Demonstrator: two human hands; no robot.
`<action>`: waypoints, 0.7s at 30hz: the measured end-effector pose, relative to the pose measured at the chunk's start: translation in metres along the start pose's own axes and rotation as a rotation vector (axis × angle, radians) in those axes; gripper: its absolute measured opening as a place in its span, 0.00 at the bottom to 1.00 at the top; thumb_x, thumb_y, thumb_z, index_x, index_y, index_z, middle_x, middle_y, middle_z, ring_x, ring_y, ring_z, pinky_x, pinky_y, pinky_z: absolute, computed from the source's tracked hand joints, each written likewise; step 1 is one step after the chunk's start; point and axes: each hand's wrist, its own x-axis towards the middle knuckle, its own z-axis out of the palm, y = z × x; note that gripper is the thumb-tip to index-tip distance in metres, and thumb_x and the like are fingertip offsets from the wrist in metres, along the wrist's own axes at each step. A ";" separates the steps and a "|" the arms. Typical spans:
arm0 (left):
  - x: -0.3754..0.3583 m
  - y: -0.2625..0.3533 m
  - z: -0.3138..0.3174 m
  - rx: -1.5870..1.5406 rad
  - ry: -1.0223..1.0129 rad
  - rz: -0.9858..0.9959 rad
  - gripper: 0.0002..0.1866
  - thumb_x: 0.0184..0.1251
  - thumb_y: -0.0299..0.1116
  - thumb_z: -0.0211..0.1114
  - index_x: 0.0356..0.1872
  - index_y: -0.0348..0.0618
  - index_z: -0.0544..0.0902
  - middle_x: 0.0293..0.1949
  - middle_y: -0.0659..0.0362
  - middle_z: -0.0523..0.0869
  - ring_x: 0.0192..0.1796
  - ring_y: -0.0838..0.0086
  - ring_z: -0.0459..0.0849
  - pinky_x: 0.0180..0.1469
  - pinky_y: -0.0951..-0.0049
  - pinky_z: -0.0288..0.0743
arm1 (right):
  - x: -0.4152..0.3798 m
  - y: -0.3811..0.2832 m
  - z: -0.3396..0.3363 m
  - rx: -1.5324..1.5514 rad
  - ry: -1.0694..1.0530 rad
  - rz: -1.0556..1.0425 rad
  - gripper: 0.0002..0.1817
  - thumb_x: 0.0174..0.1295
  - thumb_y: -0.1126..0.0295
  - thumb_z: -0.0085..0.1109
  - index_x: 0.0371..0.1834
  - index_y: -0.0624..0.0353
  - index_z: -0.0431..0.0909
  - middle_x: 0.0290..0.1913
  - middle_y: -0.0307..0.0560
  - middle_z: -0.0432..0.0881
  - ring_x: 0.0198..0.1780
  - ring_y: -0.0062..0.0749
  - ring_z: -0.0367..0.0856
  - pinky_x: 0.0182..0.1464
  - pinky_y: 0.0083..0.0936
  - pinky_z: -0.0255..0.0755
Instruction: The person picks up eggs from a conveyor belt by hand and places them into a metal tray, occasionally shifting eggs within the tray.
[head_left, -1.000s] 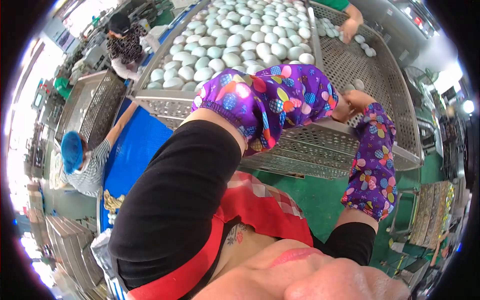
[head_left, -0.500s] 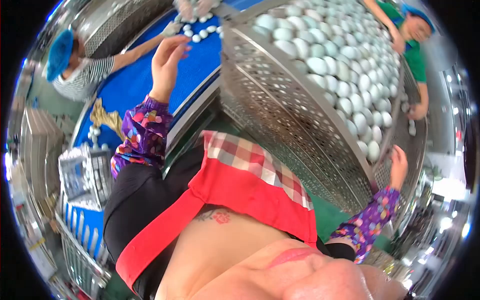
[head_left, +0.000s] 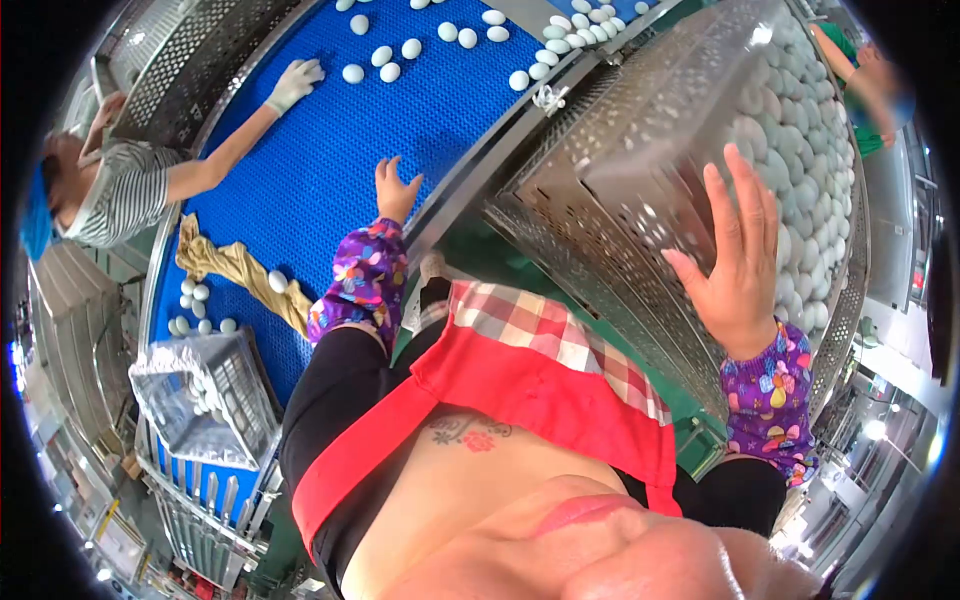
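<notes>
Above the blue conveyor belt [head_left: 330,160] my left hand [head_left: 396,190] is open, fingers apart, with nothing in it. Loose pale eggs [head_left: 411,48] lie further up the belt, apart from that hand. My right hand [head_left: 738,260] is spread open in front of the perforated metal bin [head_left: 620,240], near its heap of pale eggs [head_left: 800,150]; it holds nothing. Whether the right hand touches the bin I cannot tell.
A co-worker's gloved hand [head_left: 296,84] reaches over the belt from the left. A tan cloth [head_left: 235,268] and a plastic crate [head_left: 205,400] with eggs lie at lower left. Another person in green [head_left: 845,50] stands beyond the bin.
My left hand has moved down in view, away from the eggs. My right hand has risen from the bin's lower right edge to its near side. The view has shifted, showing more belt.
</notes>
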 end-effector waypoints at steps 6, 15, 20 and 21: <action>0.132 -0.001 0.034 0.054 0.189 0.098 0.44 0.43 0.48 0.77 0.63 0.42 0.69 0.68 0.35 0.57 0.68 0.39 0.59 0.68 0.51 0.58 | 0.003 0.002 0.012 -0.154 -0.110 0.074 0.39 0.53 0.62 0.65 0.69 0.59 0.60 0.71 0.61 0.57 0.69 0.56 0.61 0.69 0.54 0.49; 0.310 0.007 0.080 0.451 0.355 -0.020 0.46 0.39 0.70 0.69 0.63 0.62 0.73 0.66 0.44 0.63 0.65 0.41 0.62 0.57 0.38 0.65 | -0.021 0.004 0.014 -0.156 -0.169 0.208 0.33 0.61 0.56 0.56 0.66 0.57 0.55 0.65 0.66 0.60 0.66 0.61 0.63 0.65 0.69 0.52; 0.334 0.027 0.089 0.415 0.169 -0.182 0.38 0.43 0.67 0.69 0.58 0.64 0.79 0.67 0.49 0.61 0.62 0.43 0.65 0.57 0.47 0.70 | -0.046 0.017 0.013 -0.161 -0.177 0.297 0.30 0.63 0.57 0.53 0.66 0.51 0.54 0.64 0.63 0.61 0.65 0.57 0.65 0.66 0.68 0.52; 0.334 0.032 0.089 0.414 0.122 -0.203 0.34 0.43 0.64 0.70 0.53 0.61 0.82 0.67 0.50 0.61 0.60 0.44 0.66 0.56 0.49 0.71 | -0.048 0.020 0.014 -0.118 -0.148 0.301 0.29 0.64 0.57 0.52 0.65 0.49 0.55 0.64 0.62 0.62 0.64 0.56 0.66 0.67 0.67 0.51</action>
